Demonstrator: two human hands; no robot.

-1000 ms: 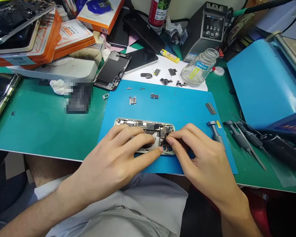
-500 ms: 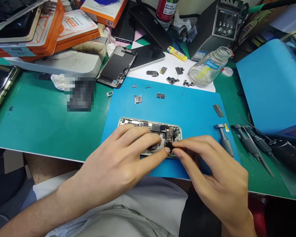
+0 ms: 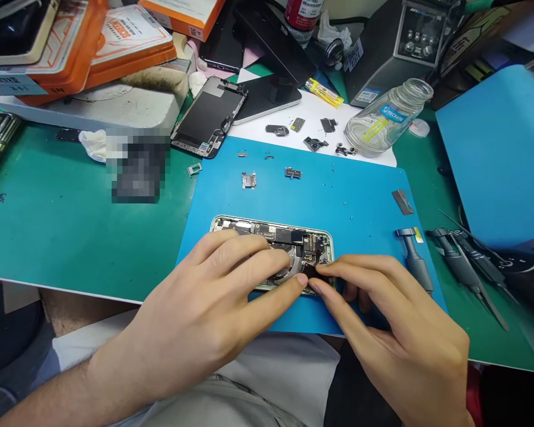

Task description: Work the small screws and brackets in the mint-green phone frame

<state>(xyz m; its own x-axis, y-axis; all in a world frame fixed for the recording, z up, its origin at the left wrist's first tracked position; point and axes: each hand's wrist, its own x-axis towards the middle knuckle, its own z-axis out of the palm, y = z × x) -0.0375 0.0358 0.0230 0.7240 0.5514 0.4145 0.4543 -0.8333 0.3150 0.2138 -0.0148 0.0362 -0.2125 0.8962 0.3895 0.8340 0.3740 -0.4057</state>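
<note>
An opened phone body with its boards bare lies on a blue mat near the table's front edge. My left hand rests flat over the phone's near side, fingers spread, index tip at its right end. My right hand meets it there, thumb and index pinched on a small black part at the phone's lower right corner. Much of the phone's near half is hidden under my fingers.
Small loose parts and screws lie on the mat's far side. A detached screen, a glass bottle and white paper sit behind. Screwdrivers and tweezers lie right. Orange boxes are stacked at far left.
My right hand slid down toward the phone's lower right corner and pinched there. The left hand stayed on the phone. The view shifted slightly.
</note>
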